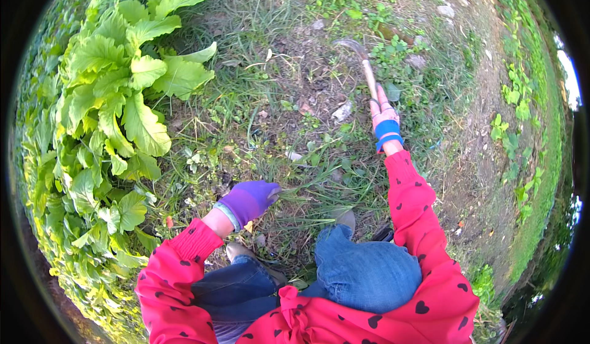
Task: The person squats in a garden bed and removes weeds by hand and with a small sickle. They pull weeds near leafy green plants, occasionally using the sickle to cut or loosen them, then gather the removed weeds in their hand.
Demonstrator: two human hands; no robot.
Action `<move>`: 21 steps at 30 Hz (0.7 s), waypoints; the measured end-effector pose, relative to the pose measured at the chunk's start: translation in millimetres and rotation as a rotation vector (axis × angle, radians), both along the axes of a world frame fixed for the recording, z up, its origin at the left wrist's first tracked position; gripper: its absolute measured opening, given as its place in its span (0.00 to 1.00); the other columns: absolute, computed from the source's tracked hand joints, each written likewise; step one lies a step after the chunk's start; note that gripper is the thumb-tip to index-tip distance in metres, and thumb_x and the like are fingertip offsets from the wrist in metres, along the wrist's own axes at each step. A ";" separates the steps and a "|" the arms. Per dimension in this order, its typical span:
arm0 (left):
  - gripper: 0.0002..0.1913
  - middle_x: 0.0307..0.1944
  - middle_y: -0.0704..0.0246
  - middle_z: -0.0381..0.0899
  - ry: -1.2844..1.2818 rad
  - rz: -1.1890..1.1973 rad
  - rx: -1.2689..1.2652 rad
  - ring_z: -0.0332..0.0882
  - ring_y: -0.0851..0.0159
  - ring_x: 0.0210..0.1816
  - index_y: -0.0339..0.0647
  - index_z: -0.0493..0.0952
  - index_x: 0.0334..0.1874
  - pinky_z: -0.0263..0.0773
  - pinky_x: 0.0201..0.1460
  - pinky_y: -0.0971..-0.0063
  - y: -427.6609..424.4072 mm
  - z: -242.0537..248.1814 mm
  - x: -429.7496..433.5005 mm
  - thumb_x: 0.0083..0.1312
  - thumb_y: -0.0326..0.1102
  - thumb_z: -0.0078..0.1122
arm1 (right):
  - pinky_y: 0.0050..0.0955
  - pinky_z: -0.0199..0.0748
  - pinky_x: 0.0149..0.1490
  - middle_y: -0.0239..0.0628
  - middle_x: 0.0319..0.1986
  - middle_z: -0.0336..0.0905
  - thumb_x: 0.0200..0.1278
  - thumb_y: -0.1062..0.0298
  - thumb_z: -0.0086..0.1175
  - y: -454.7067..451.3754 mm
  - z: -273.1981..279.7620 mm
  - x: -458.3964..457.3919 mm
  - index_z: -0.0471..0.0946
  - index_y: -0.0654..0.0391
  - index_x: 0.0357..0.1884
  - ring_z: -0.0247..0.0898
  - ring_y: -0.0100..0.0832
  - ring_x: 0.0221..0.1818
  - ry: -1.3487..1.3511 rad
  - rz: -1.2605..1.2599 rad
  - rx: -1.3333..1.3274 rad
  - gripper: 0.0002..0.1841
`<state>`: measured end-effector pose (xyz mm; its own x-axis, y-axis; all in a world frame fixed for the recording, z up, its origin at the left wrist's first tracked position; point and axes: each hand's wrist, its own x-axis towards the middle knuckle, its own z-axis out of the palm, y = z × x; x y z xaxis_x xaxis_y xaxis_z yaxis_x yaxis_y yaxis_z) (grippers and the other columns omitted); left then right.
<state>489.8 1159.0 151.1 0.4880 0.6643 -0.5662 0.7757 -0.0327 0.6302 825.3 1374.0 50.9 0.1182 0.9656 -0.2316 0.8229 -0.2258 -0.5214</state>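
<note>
My right hand, bare at the fingers with a blue strap round the wrist, grips the wooden handle of a sickle. Its curved metal blade points away from me and bends to the left, just over the ground. Near my knees, my left hand wears a purple glove and is closed around a bunch of long green grass. The blades of grass spread out to the right from the fist. Whether their roots are still in the soil cannot be seen.
Large leafy plants fill the left side. Pale stones lie among weeds and bare soil ahead. A strip of dirt runs along the right, edged by low green vines. My jeans-clad knee is bent close below the hands.
</note>
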 end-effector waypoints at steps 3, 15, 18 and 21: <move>0.17 0.43 0.59 0.80 -0.025 0.023 -0.009 0.77 0.50 0.45 0.44 0.74 0.53 0.72 0.48 0.61 -2.2 -5.4 -3.4 0.68 0.44 0.49 | 0.38 0.70 0.33 0.48 0.27 0.79 0.66 0.51 0.49 2.6 -3.7 -2.5 0.61 0.36 0.69 0.75 0.43 0.25 -0.003 0.049 0.088 0.28; 0.15 0.42 0.58 0.80 -0.158 -0.087 -0.009 0.78 0.49 0.44 0.43 0.76 0.51 0.72 0.47 0.60 -4.0 -20.3 4.1 0.68 0.43 0.49 | 0.18 0.69 0.47 0.29 0.51 0.75 0.66 0.72 0.52 -99.1 71.0 69.9 0.65 0.55 0.67 0.69 0.17 0.42 0.384 -0.029 0.346 0.26; 0.17 0.45 0.58 0.80 -0.133 -0.227 -0.082 0.78 0.51 0.47 0.46 0.76 0.54 0.72 0.48 0.61 -1.3 -17.8 -0.9 0.67 0.44 0.51 | 0.21 0.66 0.55 0.33 0.57 0.72 0.63 0.72 0.55 -115.6 81.4 80.8 0.63 0.58 0.68 0.68 0.22 0.50 0.378 -0.092 0.274 0.30; 0.14 0.42 0.60 0.81 -0.054 -0.332 -0.038 0.79 0.52 0.44 0.47 0.79 0.49 0.73 0.47 0.61 3.4 -19.3 -22.4 0.64 0.42 0.53 | 0.22 0.66 0.56 0.35 0.56 0.72 0.62 0.72 0.57 -137.4 86.2 85.8 0.63 0.59 0.67 0.68 0.23 0.50 0.320 -0.040 0.399 0.30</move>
<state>467.4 1162.3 131.8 0.7042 0.4429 -0.5549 0.6921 -0.2536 0.6758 911.0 1236.6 137.2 0.1407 0.9823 0.1237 0.6024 0.0143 -0.7980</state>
